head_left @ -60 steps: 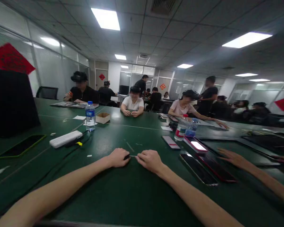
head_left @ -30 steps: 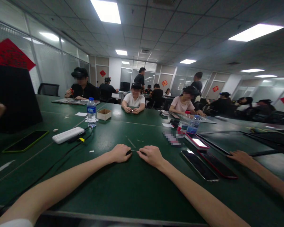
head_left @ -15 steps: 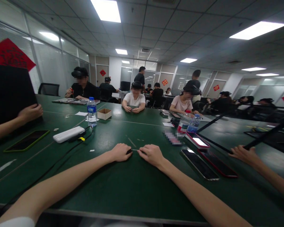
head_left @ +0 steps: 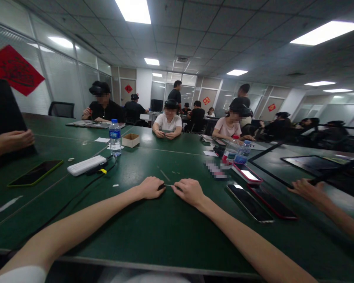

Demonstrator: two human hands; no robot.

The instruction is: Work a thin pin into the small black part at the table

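Low over the middle of the green table point(head_left: 165, 232), my left hand point(head_left: 151, 188) is closed, its fingers curled round a small dark piece that is mostly hidden. My right hand point(head_left: 188, 191) faces it, fingers pinched together. A thin pale strip point(head_left: 169, 185) bridges the short gap between both hands. It is too small for me to tell what it is. Close to my right forearm lie a black phone point(head_left: 250, 203) and a red-edged phone point(head_left: 272, 201). A white power bank point(head_left: 87, 165) with a dark cable sits beyond my left forearm.
Co-workers' hands hold a dark panel point(head_left: 6, 110) at left and a black frame point(head_left: 268, 153) at right. Water bottles point(head_left: 115, 137) stand on the table, near a small open box point(head_left: 131, 140). A green-edged phone point(head_left: 37, 173) lies left. Several people sit opposite.
My hands stay almost in place, still joined by the pale strip. The dark panel and the co-worker's hand on it have moved left. At right, the black frame has shifted, uncovering more of a flat panel.
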